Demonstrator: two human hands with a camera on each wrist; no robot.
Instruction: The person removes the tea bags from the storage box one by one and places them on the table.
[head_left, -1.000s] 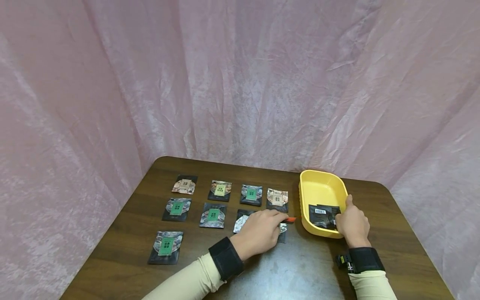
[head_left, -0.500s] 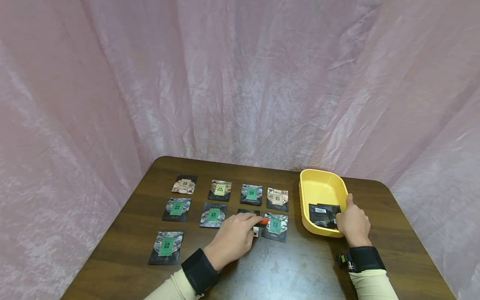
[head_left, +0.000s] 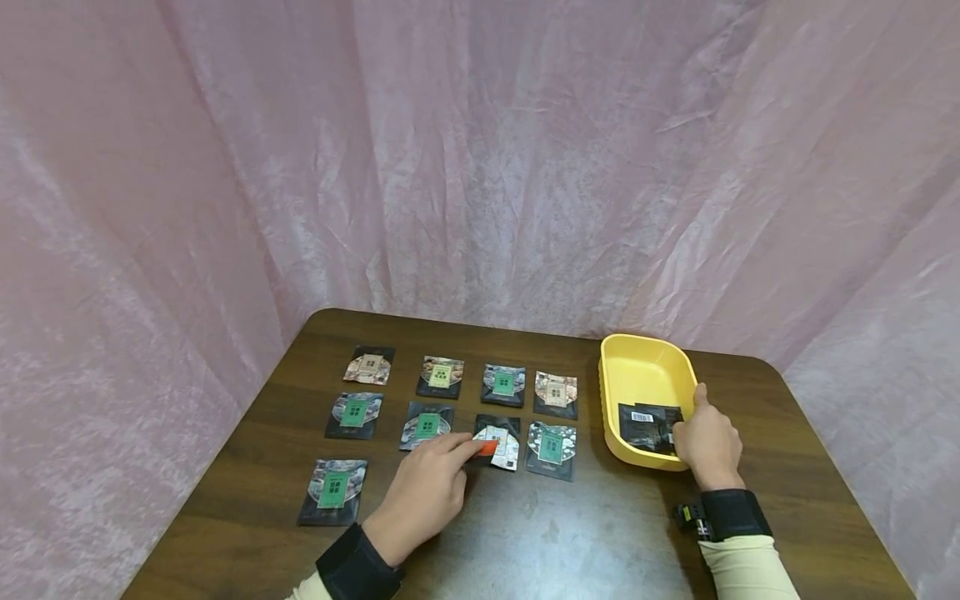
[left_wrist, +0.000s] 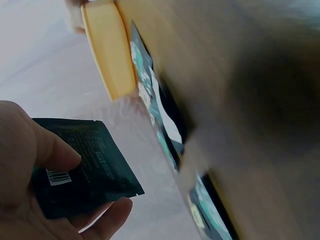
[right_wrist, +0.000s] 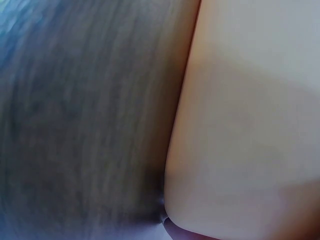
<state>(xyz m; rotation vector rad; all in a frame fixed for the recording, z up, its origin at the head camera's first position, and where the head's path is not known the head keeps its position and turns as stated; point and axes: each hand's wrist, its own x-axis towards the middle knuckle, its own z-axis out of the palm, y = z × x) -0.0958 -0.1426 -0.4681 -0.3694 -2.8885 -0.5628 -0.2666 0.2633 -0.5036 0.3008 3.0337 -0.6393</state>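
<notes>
My left hand (head_left: 423,492) holds a small flat sachet (left_wrist: 97,170) above the table. In the left wrist view its dark back with a barcode faces the camera, the thumb lying across it and fingers underneath. From the head view only an orange part shows at the fingertips. Just beyond lies a dark sachet with a white label (head_left: 507,450), partly covered by the held one. On the right, my right hand (head_left: 708,446) grips the rim of a yellow basin (head_left: 647,367), thumb on the inner side. Dark sachets (head_left: 643,428) lie inside the basin's near end.
Sachets lie in rows on the wooden table (head_left: 540,542): a green-label one (head_left: 332,493) at the near left, another (head_left: 551,450) beside the basin, and a beige-label one (head_left: 556,394) behind it. A pink curtain (head_left: 480,167) hangs past the far edge.
My left hand has drawn back to the left and nearer with the sachet, uncovering the green-label sachet beside the basin and then the white-label one. The right hand stays at the basin.
</notes>
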